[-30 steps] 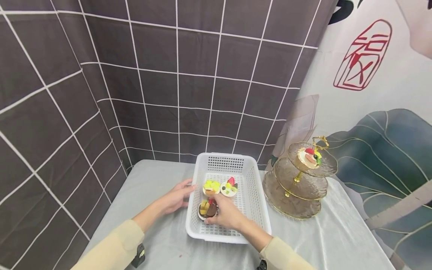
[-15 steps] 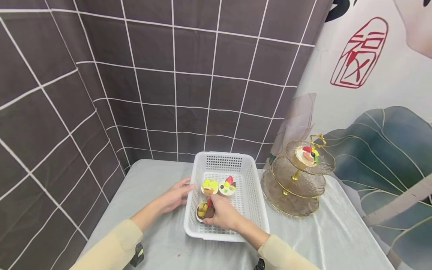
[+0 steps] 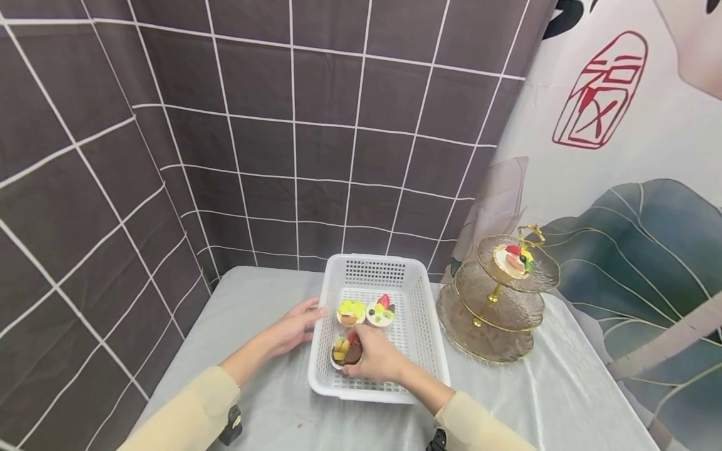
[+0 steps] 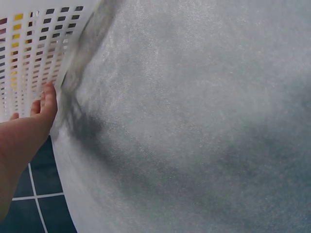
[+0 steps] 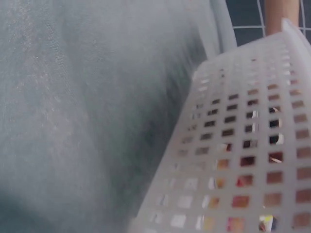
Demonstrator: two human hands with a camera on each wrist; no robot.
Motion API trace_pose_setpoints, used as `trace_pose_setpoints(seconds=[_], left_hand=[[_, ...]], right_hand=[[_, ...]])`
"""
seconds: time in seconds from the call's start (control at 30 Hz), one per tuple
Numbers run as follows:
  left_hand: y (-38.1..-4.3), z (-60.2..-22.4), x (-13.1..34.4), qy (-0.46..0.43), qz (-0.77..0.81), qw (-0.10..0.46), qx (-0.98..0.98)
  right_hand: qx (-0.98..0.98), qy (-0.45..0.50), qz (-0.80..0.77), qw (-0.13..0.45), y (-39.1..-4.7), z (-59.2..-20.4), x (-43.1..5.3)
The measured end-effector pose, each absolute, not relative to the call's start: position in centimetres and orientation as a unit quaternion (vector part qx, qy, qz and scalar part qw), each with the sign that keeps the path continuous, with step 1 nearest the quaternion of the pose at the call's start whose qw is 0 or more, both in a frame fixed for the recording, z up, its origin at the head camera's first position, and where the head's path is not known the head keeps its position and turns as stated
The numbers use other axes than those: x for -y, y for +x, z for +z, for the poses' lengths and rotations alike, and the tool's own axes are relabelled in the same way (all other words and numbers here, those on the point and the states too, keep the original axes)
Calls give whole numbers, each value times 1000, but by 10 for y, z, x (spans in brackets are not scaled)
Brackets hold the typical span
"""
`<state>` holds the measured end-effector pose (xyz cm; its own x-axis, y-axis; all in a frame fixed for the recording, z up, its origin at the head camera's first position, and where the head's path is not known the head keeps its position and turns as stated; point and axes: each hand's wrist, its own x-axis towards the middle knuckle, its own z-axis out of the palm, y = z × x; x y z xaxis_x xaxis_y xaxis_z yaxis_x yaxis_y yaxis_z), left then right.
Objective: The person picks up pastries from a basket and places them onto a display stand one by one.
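In the head view a white plastic basket (image 3: 361,394) stands on the table with three dessert cups inside. My right hand (image 3: 380,357) reaches into it and grips a chocolate dessert cup (image 3: 341,352) topped with yellow fruit pieces, near the basket's left front. Behind that cup are a yellow-topped dessert cup (image 3: 352,307) and a white one (image 3: 380,312) with a strawberry, side by side. My left hand (image 3: 294,327) rests its fingers, loosely extended, against the basket's left outer side; the left wrist view shows this hand (image 4: 34,124) too. The right wrist view has mostly the perforated basket wall (image 5: 228,141).
Right of the basket stands a three-tier glass stand (image 3: 496,313) with gold trim. A fruit tart (image 3: 512,260) sits on its top tier. A grey cloth (image 3: 265,388) covers the table, and a dark gridded curtain (image 3: 327,150) hangs behind.
The right hand keeps its grip on the chocolate cup, which shifts only slightly. The left hand stays against the basket. The whole view has drifted a little.
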<state>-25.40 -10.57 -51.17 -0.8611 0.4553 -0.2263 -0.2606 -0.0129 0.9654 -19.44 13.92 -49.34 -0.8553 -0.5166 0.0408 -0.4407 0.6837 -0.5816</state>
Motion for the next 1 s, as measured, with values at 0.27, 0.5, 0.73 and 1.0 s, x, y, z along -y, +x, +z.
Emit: trace_pose_setpoints(seconds=[0.27,0.5,0.73,1.0], left_hand=[[-254,-508,102,69,700,251,-665],[-255,-509,107,81,686,259,-675],[-255,-509,108,85,679,263,-680],[-253,-505,108,82,681,261,-679]], right_hand=[[-904,-264,-332,56,-193,-463,-175],[-901,-264,-344,-25,-187,-422,-218],[-906,-220,-352,-86,-172,-384,-263],[-886,-197,-382,-175,-155,-332,-312]])
